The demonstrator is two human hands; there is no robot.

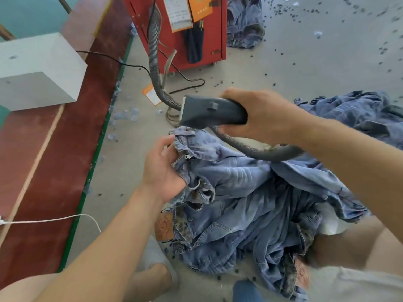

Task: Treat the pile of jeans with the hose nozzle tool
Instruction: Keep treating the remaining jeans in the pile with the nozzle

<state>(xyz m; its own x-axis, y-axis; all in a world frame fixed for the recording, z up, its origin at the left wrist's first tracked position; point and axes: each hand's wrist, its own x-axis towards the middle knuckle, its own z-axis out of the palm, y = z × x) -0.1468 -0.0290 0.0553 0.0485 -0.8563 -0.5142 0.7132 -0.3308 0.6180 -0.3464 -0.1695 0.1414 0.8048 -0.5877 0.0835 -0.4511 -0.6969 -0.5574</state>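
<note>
Right hand (261,116) grips the nozzle (209,112); left hand (163,168) pinches the jeans (239,192) waistband. The hose (261,152) draped over the denim could snag it.

Left forearm enters from the lower left of the frame, rising toward centre; left hand (162,168) sits at centre, palm turned right, fingers curled in a grip. Right forearm enters from the right edge; right hand (259,115), above centre, is closed in a full grip, thumb underneath.

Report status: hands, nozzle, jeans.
Right hand grips nozzle, above the pile. Left hand holds jeans at waistband. Hose drapes across pile.
</note>
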